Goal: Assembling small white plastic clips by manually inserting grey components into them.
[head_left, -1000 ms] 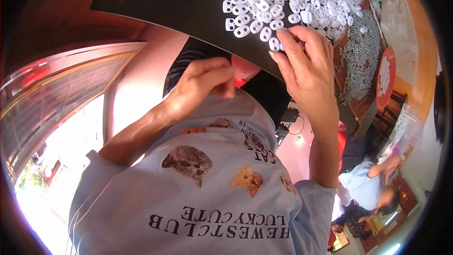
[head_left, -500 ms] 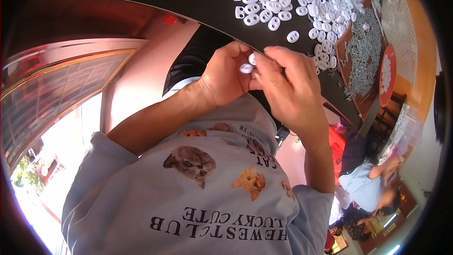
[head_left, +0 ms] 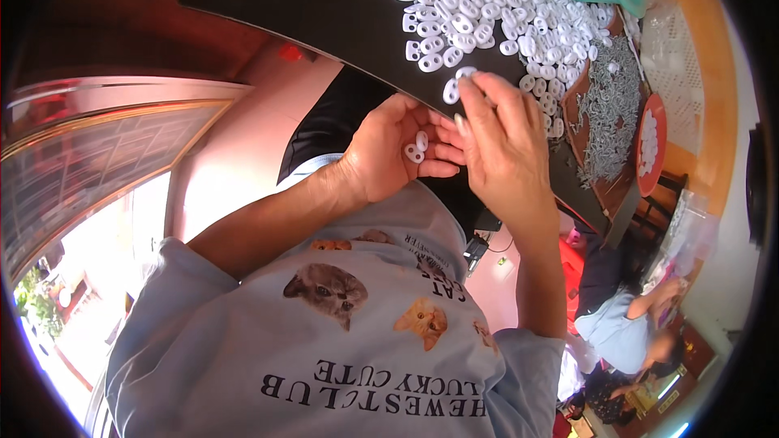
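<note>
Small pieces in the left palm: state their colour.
White, seen in the head view, like the pile on the black tabletop.

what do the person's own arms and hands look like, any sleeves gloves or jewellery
Both forearms are bare. The left hand and right hand wear no gloves, and no rings, watch or bracelet show. The right hand's nails look longish and unpainted. Short sleeves of a light blue t-shirt end above the elbows; the shirt is printed with cat faces and dark lettering.

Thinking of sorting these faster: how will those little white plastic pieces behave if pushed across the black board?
The white plastic pieces look stiff, flat and light, so they probably slide rather than roll. Being heaped, they may scatter.
</note>
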A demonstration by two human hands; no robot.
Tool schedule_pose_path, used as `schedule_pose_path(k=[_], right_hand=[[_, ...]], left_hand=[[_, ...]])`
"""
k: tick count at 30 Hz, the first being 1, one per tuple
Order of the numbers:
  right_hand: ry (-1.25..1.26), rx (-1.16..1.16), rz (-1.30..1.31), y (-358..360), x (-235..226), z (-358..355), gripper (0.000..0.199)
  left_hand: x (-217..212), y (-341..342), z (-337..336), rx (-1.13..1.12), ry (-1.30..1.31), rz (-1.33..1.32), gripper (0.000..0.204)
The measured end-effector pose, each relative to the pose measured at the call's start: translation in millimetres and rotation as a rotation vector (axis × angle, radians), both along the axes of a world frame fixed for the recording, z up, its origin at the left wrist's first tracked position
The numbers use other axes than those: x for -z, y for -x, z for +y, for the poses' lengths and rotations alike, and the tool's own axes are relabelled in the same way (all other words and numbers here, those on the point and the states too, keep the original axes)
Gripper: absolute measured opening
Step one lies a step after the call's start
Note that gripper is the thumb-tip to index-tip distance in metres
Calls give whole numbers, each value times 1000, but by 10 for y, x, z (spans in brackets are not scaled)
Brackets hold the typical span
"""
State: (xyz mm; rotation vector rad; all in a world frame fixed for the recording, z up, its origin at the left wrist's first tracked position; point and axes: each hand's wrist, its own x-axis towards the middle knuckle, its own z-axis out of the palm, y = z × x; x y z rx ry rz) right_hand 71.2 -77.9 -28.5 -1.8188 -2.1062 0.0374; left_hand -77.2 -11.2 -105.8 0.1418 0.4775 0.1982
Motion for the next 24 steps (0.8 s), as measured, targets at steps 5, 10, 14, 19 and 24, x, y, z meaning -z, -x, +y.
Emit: schedule_pose_path(k=[5, 10, 14, 19, 24], right_hand=[[-23, -105, 48, 113, 71, -139, 33], [-67, -141, 89, 152, 65, -63, 32], [-41, -45, 18, 116, 14, 129, 33], [-21, -20, 9, 124, 70, 133, 33], [2, -72, -37, 132, 77, -39, 35]], left_hand=[[-111, -1, 13, -87, 35, 59, 40], [35, 21, -4, -121, 105, 37, 36], [-6, 25, -1, -97, 78, 76, 35], [30, 48, 3, -85, 70, 67, 36], [-58, 71, 51, -108, 65, 94, 38]])
